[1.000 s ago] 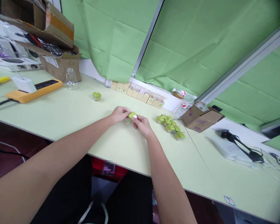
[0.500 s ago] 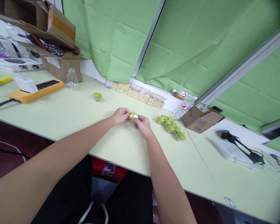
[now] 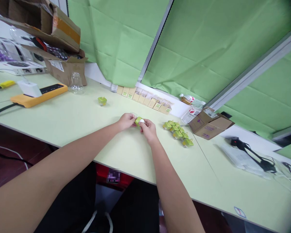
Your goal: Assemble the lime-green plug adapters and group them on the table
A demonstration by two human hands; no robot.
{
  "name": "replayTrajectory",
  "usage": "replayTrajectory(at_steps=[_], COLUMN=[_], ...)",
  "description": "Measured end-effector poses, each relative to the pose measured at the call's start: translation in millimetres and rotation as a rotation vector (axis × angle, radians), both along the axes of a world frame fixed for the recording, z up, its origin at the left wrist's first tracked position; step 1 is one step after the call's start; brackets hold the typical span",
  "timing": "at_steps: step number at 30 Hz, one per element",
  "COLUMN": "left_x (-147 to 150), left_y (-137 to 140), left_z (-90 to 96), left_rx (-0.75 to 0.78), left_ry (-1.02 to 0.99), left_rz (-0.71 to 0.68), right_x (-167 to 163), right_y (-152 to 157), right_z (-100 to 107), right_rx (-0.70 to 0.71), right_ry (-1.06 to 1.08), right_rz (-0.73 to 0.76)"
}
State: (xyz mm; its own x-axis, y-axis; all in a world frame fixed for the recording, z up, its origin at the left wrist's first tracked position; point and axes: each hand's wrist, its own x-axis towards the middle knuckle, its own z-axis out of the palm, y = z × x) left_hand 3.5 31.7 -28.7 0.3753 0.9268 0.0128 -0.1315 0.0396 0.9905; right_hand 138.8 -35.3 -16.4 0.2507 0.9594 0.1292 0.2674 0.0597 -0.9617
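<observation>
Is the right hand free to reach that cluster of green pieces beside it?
Probably not yet: the right hand and left hand both grip one green piece. The cluster lies unobstructed.

Lime-green and white piece (image 3: 138,121), pale green table (image 3: 75,116), orange power strip (image 3: 38,94).

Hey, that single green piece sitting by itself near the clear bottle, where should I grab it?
Judging by its shape, pinch the lone green piece by its wider upper rim, coming straight down from above. It stands upright on the table with bare surface all round, so fingers would fit on either side. Finer detail is too small to tell.
</observation>
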Motion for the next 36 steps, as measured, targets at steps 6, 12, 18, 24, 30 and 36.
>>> replayTrajectory(at_steps=[6, 12, 18, 24, 30, 36], left_x=[2, -2, -5, -7, -6, -6], left_y=[1, -1, -5, -6, -5, -7], left_z=[-1.2, -0.6, 3.8, 8.6, 9.1, 11.3], left_rx=[-0.023, -0.007, 0.006, -0.077, -0.12, -0.14], left_ry=[-0.045, -0.071, -0.075, -0.108, -0.134, -0.141], left_rz=[0.011, -0.05, -0.073, -0.1, -0.096, -0.08], right_x=[0, -1, 2, 1, -2, -4], right_y=[2, 1, 1, -3, -5, -4], right_z=[-7, -12, -9, -4, 0, 0], right_rx=[0.083, 0.016, 0.019, 0.041, 0.076, 0.09], right_ry=[-0.136, -0.015, 0.072, 0.157, 0.15, 0.147], right_rz=[-0.053, 0.041, 0.124, 0.123, 0.126, 0.092])
